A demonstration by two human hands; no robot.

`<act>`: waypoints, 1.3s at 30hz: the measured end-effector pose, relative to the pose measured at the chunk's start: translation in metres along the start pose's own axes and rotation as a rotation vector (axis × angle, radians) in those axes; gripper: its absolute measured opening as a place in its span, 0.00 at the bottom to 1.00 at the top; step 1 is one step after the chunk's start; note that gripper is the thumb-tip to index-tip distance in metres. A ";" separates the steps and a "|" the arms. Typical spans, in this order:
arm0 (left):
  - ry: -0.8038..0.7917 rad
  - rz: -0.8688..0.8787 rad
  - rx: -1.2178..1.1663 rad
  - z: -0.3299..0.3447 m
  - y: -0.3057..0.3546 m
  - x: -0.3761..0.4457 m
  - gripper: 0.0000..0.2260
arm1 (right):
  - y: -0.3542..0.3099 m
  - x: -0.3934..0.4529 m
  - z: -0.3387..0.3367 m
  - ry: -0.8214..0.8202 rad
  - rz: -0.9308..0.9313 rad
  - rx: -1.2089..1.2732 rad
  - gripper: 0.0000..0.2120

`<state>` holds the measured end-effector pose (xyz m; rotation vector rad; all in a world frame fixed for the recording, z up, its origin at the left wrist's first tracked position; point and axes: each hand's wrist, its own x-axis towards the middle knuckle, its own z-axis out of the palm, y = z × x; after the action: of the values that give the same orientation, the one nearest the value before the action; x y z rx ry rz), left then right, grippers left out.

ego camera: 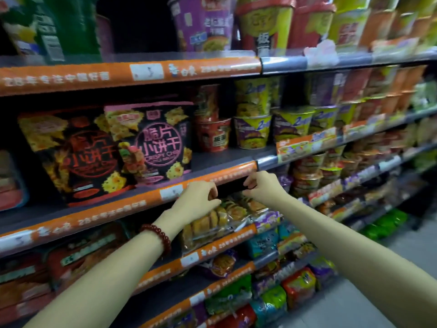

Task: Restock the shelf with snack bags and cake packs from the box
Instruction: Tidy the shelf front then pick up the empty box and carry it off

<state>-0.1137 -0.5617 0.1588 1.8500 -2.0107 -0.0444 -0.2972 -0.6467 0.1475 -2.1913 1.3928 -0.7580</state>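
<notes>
Both arms are reaching toward the shelf (142, 204), whose front edge is carrying an orange price strip. The left hand (198, 200), with a dark red bead bracelet (159, 235) on its wrist, is curling its fingers (211, 194) around the top edge of a clear cake pack (220, 221) full of golden-brown cakes. The right hand (260, 185) is pinching the same pack's upper edge at its far end, thumb and fingers bent together. The cake pack is sitting on the shelf level just below the orange strip, tilted so that its lower edge is leaning out over that level's front rail, with purple and teal packets just beside it to the right. On the level above, two black snack bags (151, 140) with biscuit pictures are standing side by side, the left one leaning. Rows of instant noodle cups (253, 131) are filling the shelves to the right of them. Green and red noodle packets (281, 297) are lying on the lower levels near the grey floor (354, 304)
</notes>
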 end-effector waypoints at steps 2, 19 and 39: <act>-0.068 0.054 -0.008 0.026 0.020 0.019 0.07 | 0.034 -0.009 -0.011 -0.017 0.091 -0.015 0.11; -0.568 0.292 0.039 0.267 0.183 0.128 0.13 | 0.314 -0.129 -0.067 0.014 0.728 -0.051 0.10; -0.980 0.483 0.105 0.623 0.166 0.075 0.12 | 0.531 -0.293 0.151 0.274 1.372 0.138 0.16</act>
<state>-0.4692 -0.7676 -0.3439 1.4475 -3.0991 -0.8625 -0.6590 -0.5814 -0.3576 -0.6244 2.3404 -0.5333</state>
